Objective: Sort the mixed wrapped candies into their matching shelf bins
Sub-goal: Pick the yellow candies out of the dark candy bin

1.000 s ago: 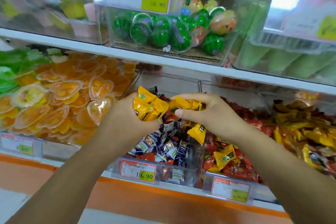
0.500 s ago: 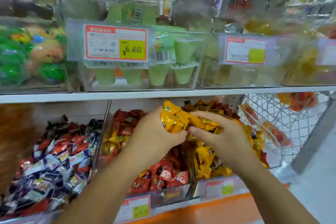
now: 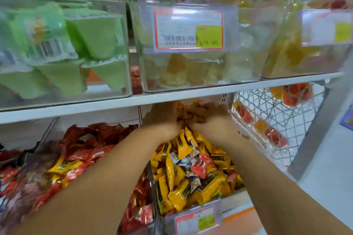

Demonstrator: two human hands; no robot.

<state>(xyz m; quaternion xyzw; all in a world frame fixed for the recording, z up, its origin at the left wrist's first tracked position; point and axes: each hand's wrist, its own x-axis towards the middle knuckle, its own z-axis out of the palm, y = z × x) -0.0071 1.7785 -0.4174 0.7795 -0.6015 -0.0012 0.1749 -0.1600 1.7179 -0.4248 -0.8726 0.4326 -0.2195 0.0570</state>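
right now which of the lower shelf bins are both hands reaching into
The bin of yellow candies, rightmost on the lower shelf. Left hand and right hand meet at its back; the bin of red candies beside it is untouched.

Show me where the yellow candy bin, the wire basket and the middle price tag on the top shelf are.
yellow candy bin (image 3: 193,217): head view, clear front wall beside its label.
wire basket (image 3: 298,120): head view, white mesh side, right of the hands.
middle price tag (image 3: 188,29): head view, centre of the red-bordered card.
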